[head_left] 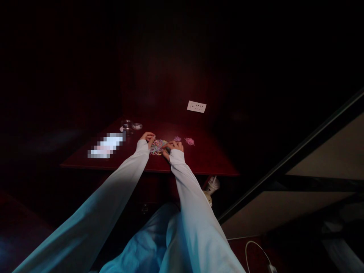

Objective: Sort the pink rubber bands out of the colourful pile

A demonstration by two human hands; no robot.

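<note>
A loose pile of small multicoloured bands (158, 146) lies on the dark red table (136, 161), between my hands. My left hand (148, 138) is at the pile's left edge, its fingers curled and close together; whatever they may hold is too small to make out. At the right edge of the pile, my right hand (173, 147) has its fingers bent and drawn together, and I cannot make out anything in them. Just beyond it sit a small purple heap (177, 138) and, further right, a pink heap (189, 141).
A clear jar (127, 127) stands at the back left beside a round lid (137, 126). Nearer on the left lies a bright, pixelated object (107, 146). A white socket plate (196, 106) is on the back wall. Below the table's right edge is a pale cup-like object (213, 185).
</note>
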